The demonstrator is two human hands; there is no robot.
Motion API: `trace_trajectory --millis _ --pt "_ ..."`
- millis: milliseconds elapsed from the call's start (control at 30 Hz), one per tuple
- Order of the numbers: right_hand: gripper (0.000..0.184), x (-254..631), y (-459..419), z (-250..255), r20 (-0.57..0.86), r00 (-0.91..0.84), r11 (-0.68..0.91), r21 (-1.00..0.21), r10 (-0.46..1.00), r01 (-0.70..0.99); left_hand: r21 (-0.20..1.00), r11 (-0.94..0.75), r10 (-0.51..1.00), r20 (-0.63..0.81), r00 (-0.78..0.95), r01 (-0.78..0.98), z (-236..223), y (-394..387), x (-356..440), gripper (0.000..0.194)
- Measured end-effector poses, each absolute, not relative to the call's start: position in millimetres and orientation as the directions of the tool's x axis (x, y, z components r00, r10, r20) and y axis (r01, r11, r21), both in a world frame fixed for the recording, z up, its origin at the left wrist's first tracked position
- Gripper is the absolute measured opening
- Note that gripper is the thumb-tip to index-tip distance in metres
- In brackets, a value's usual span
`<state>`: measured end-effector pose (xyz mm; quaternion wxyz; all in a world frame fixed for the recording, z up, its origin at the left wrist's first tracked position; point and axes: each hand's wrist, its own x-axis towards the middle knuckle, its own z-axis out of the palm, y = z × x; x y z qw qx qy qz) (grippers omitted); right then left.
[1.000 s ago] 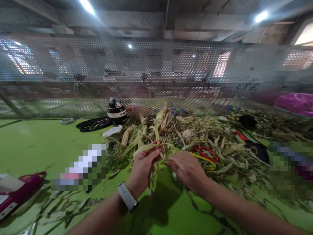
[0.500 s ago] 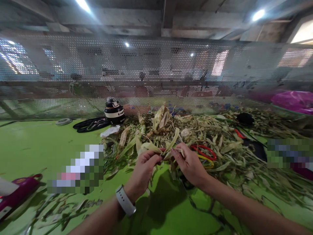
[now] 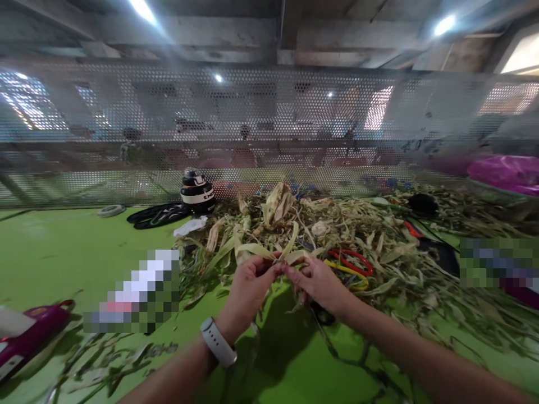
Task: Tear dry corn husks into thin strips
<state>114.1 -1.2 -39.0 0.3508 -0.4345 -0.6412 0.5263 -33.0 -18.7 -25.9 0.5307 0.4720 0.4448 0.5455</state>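
Note:
My left hand (image 3: 254, 282) pinches strips of dried corn husk (image 3: 289, 242) between thumb and fingers. Fingertip to fingertip with it, my right hand (image 3: 319, 281) is closed on the same husk strips. Pale ends of the strips fan out upward and sideways from the pinch point. Behind my hands lies a heap of dry corn husks (image 3: 370, 227), with a larger bunched husk (image 3: 278, 203) standing on top. Scissors with red handles (image 3: 351, 262) and a yellow-handled tool (image 3: 346, 271) lie in the heap beside my right hand.
A black and white bottle (image 3: 197, 192) stands at the back of the green table (image 3: 46, 247), near a roll of tape (image 3: 111, 210). A purple hot glue gun (image 3: 36, 331) lies at the left. A purple plastic bag (image 3: 505, 174) sits far right. A perforated metal screen (image 3: 261, 129) closes off the back.
My right hand has moved left and in, so its fingertips now meet my left hand's at the husk strips. The strips have shifted slightly left.

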Motion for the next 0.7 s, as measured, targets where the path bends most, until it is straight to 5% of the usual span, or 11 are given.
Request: trace_trajectory --millis 100,167,300,400,533,700 --pt "0.026 114 -3 -38 0.031 -0.422 0.176 -0.935 0.906 0.309 0.992 -0.073 0.997 0.07 -0.033 -0.103 -26 -16 -36 0.031" --pt "0.028 115 -7 -36 0.176 -0.424 0.378 -0.805 0.889 0.458 0.995 -0.096 0.994 0.096 -0.05 -0.005 -26 -13 -38 0.026" --pt "0.02 117 -18 -30 0.463 -0.54 0.672 -0.181 0.703 0.718 0.956 -0.158 0.986 0.168 -0.018 0.247 -28 -10 -44 0.019" --pt "0.014 116 -27 -29 0.474 -0.62 0.666 0.09 0.625 0.74 0.9 -0.214 0.973 0.23 0.005 0.378 -31 -10 -45 0.016" --pt "0.008 117 -29 -25 0.479 -0.648 0.662 0.169 0.592 0.731 0.929 -0.213 0.977 0.211 0.038 0.304 -32 -11 -44 0.014" --pt "0.012 124 -15 -15 0.619 -0.583 0.722 0.036 0.526 0.691 0.936 -0.234 0.964 0.188 0.189 0.261 -25 -12 -45 0.013"
